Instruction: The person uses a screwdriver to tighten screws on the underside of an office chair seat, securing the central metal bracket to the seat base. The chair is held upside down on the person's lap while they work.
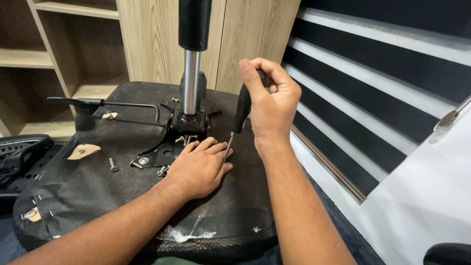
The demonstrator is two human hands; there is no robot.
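Note:
An upturned office chair seat lies with its black fabric underside facing up. A black metal mechanism plate with a chrome gas cylinder stands at its middle. My right hand is shut on the black handle of a screwdriver, held upright with its tip down at the seat beside my left fingers. My left hand rests flat on the seat, fingers together, touching the plate's edge. Loose screws lie left of it.
A black adjustment lever sticks out left from the mechanism. Wooden shelving stands behind. A striped window blind and a white wall fill the right. A black chair part lies at far left.

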